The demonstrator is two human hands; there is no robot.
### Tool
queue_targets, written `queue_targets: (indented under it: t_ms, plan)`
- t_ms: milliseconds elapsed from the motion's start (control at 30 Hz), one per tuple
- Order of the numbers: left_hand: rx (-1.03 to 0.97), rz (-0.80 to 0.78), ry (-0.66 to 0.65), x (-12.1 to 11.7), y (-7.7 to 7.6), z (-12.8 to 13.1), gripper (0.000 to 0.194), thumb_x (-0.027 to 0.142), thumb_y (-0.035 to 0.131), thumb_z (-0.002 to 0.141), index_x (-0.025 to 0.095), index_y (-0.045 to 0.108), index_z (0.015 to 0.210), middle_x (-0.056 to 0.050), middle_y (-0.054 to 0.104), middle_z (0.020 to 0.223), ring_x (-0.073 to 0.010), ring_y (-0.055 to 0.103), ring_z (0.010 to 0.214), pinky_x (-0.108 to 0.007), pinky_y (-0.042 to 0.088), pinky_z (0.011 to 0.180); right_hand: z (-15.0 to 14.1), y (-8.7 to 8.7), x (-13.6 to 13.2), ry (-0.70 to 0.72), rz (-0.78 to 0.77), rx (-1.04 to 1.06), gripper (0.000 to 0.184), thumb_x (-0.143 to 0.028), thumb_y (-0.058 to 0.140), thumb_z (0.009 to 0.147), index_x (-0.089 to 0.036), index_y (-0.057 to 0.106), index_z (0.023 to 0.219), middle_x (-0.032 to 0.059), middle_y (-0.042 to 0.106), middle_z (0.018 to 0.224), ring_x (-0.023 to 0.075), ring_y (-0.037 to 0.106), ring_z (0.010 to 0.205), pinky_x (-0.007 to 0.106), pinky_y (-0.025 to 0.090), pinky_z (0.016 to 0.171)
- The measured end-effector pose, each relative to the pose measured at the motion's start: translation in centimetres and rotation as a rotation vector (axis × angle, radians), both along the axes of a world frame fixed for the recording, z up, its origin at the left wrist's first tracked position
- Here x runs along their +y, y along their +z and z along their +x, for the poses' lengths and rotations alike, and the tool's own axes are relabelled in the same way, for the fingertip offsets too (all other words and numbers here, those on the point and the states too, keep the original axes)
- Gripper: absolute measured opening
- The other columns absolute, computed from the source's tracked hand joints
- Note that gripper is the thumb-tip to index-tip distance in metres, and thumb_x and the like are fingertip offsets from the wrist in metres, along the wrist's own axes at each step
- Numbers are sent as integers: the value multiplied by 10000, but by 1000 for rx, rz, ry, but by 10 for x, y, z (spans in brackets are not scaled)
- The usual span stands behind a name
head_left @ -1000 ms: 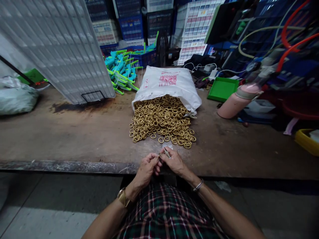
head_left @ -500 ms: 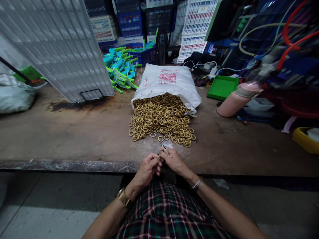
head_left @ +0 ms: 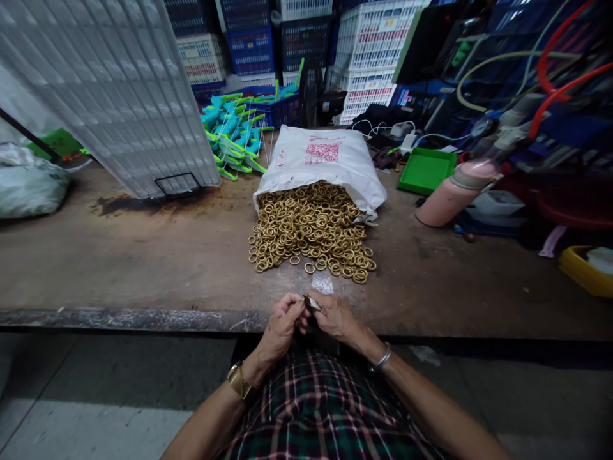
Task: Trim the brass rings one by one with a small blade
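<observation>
The tool (head_left: 313, 304) has swung to ten o'clock; right hand (head_left: 338, 317) clamped round it; left hand (head_left: 281, 324) pinched together, its hold hidden; at twelve, dull-gold rings (head_left: 311, 235) heap up, rearmost covered by the bag (head_left: 320, 172).

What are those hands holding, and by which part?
The right hand holds a small tool by its pale end, dark tip toward the left hand. What that hand pinches, if anything, cannot be told.

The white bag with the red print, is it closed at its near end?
No, the white bag is open at its near end, where gold-coloured rings spill out onto the table.
</observation>
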State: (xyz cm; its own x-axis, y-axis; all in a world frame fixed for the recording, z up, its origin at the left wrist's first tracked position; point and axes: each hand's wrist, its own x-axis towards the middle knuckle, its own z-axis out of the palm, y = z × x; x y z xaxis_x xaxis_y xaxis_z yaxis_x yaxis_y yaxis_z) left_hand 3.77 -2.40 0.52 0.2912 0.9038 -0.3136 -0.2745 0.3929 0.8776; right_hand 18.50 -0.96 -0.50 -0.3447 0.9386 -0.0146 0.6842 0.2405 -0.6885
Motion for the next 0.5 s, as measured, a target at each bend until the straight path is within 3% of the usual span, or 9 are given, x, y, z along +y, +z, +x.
queue_targets:
  t_ms: [267, 400, 500]
  plan:
    - [76, 81, -17, -1, -5, -4, 333, 477, 575, 756, 156, 490, 771, 11, 538, 662, -66, 462, 500, -190, 394, 472, -4, 9, 2, 49, -40, -143, 205, -89, 392, 690, -194, 545, 774, 25, 594, 640, 128, 476, 552, 234, 272, 538]
    - [45, 127, -108, -9, 14, -5, 323, 462, 561, 777, 148, 496, 743, 11, 532, 643, -64, 478, 497, -190, 415, 498, -6, 12, 13, 33, -75, -319, 197, -130, 407, 745, -178, 569, 847, 54, 635, 690, 136, 537, 593, 235, 255, 513]
    - [-111, 104, -178, -14, 32, -3, 278, 414, 569, 788, 146, 506, 751, -10, 563, 674, -79, 507, 519, -206, 439, 507, -9, 13, 23, 5, -71, -428, 206, -162, 419, 777, -168, 563, 924, 65, 651, 727, 153, 576, 637, 241, 252, 510]
